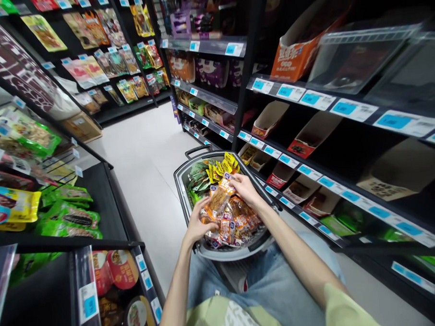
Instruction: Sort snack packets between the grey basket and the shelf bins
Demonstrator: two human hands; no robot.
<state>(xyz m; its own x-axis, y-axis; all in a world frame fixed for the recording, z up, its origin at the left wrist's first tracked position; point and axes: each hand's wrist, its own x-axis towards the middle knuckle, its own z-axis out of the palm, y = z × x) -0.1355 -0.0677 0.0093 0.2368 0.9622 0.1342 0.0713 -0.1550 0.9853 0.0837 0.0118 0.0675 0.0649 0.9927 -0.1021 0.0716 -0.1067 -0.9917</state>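
Observation:
A grey shopping basket with black handles stands in front of my knees, filled with small snack packets. My right hand pinches the upper right edge of an orange-and-clear snack packet above the pile. At the basket's left side, my left hand rests with thumb and fingers apart, touching the packets near that one's lower left. More orange-and-white packets lie under and around my hands. Yellow packets stand at the basket's far end, beside dark green packets on the left.
Black shelves with blue-and-white price tags rise on the right, holding open cardboard display boxes. On the left, a rack carries green snack bags and round-lidded tubs. Pale floor runs between; hanging snack bags line the back.

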